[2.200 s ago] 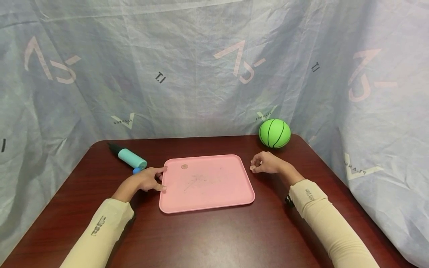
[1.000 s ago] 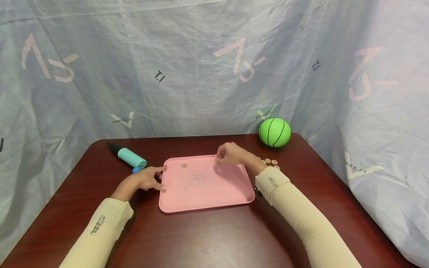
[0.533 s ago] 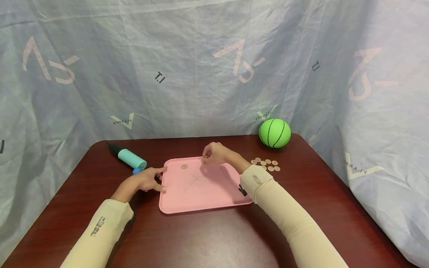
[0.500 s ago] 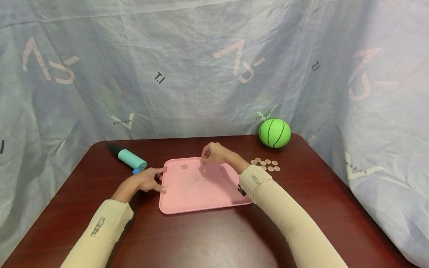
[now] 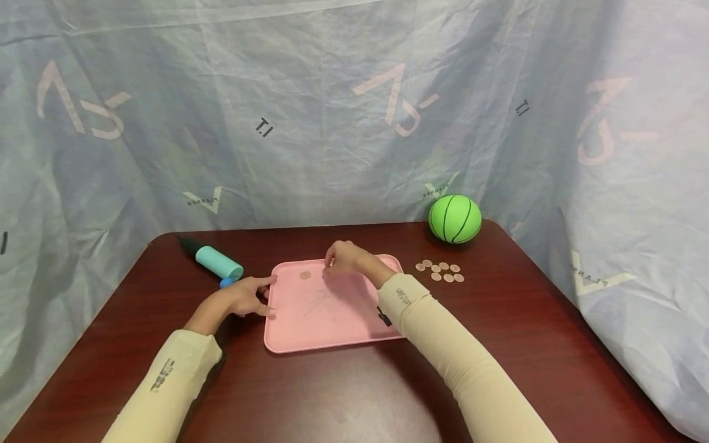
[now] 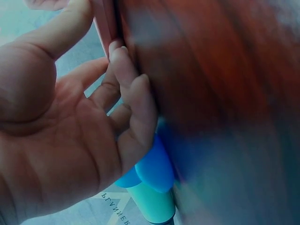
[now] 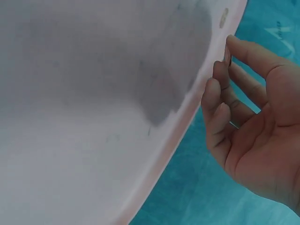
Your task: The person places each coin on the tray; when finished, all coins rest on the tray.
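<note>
On the table lies a pink rectangular tray (image 5: pixel 299 335) with scuff marks on its floor. My left hand (image 5: pixel 244 296) holds its left edge, thumb and index finger on the rim, other fingers curled against the side in the left wrist view. Over the tray's far half, my right hand (image 5: pixel 346 257) pinches a small coin (image 7: pixel 228 55) between thumb and index finger, its edge showing in the right wrist view. Another coin (image 5: pixel 305 275) lies flat in the tray's far left part, just left of the right hand.
Several coins (image 5: pixel 448 278) lie grouped on the table right of the tray. A green ball (image 5: pixel 455 219) sits at the back right corner. Left of the tray lies a turquoise cylinder (image 5: pixel 219 263) with a black tapered end; a blue round object (image 5: pixel 226 282) is beside the left hand.
My right hand has moved left from beside the coins on the table to over the tray, carrying a coin. The table coins have come into full view. My left hand has stayed put.
</note>
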A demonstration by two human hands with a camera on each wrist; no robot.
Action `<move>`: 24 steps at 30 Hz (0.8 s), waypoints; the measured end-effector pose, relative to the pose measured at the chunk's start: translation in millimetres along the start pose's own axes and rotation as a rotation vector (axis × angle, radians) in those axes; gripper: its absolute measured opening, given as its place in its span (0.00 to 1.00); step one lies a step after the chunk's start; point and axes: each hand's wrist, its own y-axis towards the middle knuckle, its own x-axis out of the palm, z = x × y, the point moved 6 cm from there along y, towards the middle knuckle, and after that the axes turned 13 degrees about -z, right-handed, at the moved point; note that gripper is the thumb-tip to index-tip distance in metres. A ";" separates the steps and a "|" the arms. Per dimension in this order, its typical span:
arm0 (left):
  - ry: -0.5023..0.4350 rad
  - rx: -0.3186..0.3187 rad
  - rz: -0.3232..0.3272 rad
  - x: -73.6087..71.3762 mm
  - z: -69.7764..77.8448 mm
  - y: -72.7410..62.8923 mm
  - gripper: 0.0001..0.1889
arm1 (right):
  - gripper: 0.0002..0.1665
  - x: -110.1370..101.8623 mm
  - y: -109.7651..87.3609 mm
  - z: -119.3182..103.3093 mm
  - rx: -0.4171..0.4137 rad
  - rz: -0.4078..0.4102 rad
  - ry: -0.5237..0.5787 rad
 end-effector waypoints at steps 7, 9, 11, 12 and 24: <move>0.016 0.006 -0.001 1.1 -0.6 0.2 0.50 | 0.04 8.4 8.7 3.5 0.063 -0.039 -0.022; 0.018 0.005 0.004 0.5 -0.7 -0.1 0.50 | 0.04 8.7 11.3 1.6 0.056 -0.030 -0.025; 0.018 0.003 0.007 0.1 -0.3 -0.3 0.49 | 0.05 9.5 14.0 -1.0 0.047 -0.028 -0.031; 0.016 0.002 0.007 0.1 -0.3 -0.1 0.49 | 0.05 10.2 15.3 -2.5 0.042 -0.031 -0.034; 0.001 0.020 0.011 0.6 0.3 1.8 0.48 | 0.07 14.1 23.7 -8.0 0.068 -0.017 -0.044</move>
